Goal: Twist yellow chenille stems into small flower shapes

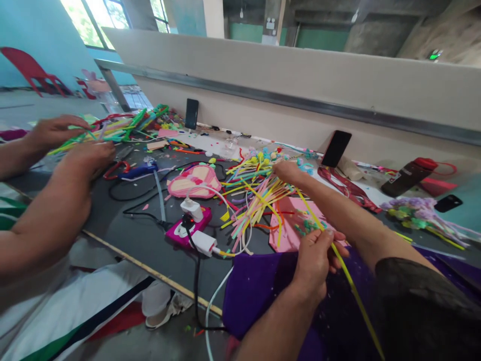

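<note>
My left hand (313,255) is closed on a long yellow pipe cleaner (355,291), which runs from near the pile down past the front edge of the table. Stretched across to the far side, my right hand (287,171) has its fingers drawn together at the heap of loose pipe cleaners (259,200); whatever is between them is hidden. Small teal pieces (310,223) lie on a pink sheet (287,238) just beyond my left hand. A purple cloth (259,281) spreads beneath my forearms.
A pink power strip (188,228) with plugs and cables sits left of the heap, near a pink heart-shaped piece (195,180). Two phones, one being a black phone (336,149), lean at the back. A bottle (408,178) stands right. A co-worker's hands (86,145) work at left.
</note>
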A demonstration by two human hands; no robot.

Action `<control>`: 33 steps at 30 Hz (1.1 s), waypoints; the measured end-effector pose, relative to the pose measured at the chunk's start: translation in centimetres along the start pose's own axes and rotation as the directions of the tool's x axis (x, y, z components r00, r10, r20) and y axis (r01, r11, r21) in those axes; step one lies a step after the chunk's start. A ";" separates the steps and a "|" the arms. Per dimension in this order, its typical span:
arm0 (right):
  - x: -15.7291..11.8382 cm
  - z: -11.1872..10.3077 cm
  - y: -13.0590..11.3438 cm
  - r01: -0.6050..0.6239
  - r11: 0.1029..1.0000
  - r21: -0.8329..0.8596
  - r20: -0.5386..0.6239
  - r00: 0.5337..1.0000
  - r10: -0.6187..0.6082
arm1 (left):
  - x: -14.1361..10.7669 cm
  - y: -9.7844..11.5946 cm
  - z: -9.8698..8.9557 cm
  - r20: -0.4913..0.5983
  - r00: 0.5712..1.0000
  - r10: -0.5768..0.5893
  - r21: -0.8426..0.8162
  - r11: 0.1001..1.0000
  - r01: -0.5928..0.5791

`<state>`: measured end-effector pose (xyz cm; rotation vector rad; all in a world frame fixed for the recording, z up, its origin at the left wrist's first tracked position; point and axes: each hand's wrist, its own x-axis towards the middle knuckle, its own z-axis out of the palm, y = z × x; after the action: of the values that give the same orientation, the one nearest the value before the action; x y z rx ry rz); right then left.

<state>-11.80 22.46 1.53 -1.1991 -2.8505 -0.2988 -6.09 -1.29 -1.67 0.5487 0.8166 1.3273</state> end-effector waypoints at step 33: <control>-5.5 0.2 -1.5 0.457 0.874 0.166 -0.022 0.888 -0.460 | -0.2 -0.1 0.1 0.039 0.999 0.014 -0.006 1.000 -0.014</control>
<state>-8.96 17.59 0.53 -0.4834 -3.0673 -0.0525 -6.00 -1.53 -1.64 0.5752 0.7774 1.3275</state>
